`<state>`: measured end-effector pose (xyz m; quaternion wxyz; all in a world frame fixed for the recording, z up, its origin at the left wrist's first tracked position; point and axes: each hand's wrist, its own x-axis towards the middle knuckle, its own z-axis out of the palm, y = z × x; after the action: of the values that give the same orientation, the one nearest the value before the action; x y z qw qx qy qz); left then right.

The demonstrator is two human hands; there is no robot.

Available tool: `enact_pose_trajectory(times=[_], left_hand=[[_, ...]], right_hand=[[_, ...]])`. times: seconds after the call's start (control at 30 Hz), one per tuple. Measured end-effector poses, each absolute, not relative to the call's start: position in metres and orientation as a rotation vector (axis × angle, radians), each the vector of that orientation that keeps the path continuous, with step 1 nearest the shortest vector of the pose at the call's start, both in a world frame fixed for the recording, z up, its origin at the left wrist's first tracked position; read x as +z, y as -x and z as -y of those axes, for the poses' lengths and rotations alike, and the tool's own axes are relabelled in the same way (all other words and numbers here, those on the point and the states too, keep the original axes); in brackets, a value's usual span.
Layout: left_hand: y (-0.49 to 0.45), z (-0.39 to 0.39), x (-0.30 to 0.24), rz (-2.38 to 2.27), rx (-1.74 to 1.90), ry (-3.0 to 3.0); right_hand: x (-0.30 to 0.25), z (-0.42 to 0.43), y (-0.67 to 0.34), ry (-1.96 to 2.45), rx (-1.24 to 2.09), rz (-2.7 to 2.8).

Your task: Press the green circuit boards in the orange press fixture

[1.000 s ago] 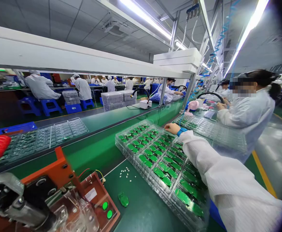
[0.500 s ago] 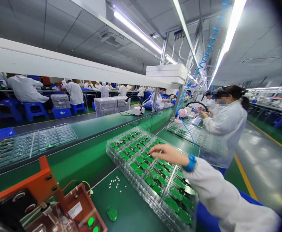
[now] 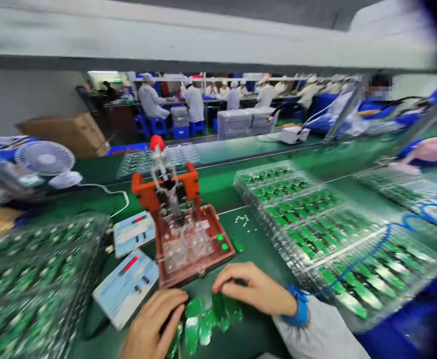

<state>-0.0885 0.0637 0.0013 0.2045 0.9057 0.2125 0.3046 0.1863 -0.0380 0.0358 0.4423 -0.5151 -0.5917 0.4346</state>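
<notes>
Several small green circuit boards (image 3: 191, 335) lie in a loose group on the dark green bench. On their left edge is my left hand (image 3: 153, 324), its fingers bent, the thumb apart from them; a board shows partly under it. Over the right side of the group, my right hand (image 3: 254, 286), with a blue wristband (image 3: 297, 306), has its fingers curled down onto boards; the fingertips are partly hidden. Just beyond both hands stands a test fixture (image 3: 196, 262) with a reddish-brown base, an orange frame and a red-knobbed lever.
Stacked clear trays of green boards (image 3: 278, 244) stand right, more trays (image 3: 87, 264) left. Two light-blue meter boxes (image 3: 128, 284) sit beside the fixture. A blue coiled hose (image 3: 368, 259) crosses the right trays. A white fan (image 3: 46, 158) is far left; co-workers sit beyond.
The view has swung left and down to the fixture. My right hand has gone from above the right tray stack to the boards on the bench. My left hand has come into view.
</notes>
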Motion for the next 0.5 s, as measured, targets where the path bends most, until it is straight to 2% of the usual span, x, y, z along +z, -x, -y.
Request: enact_pose_trajectory(times=[0.27, 0.5], left_hand=[[0.109, -0.056, 0.009, -0.633, 0.595, -2.536], [0.132, -0.053, 0.012, -0.649, 0.291, -2.581]], right_hand=[[-0.016, 0.048, -0.204, 1.558, 0.877, 1.509], [-0.022, 0.067, -0.207, 1.540, 0.926, 1.680]])
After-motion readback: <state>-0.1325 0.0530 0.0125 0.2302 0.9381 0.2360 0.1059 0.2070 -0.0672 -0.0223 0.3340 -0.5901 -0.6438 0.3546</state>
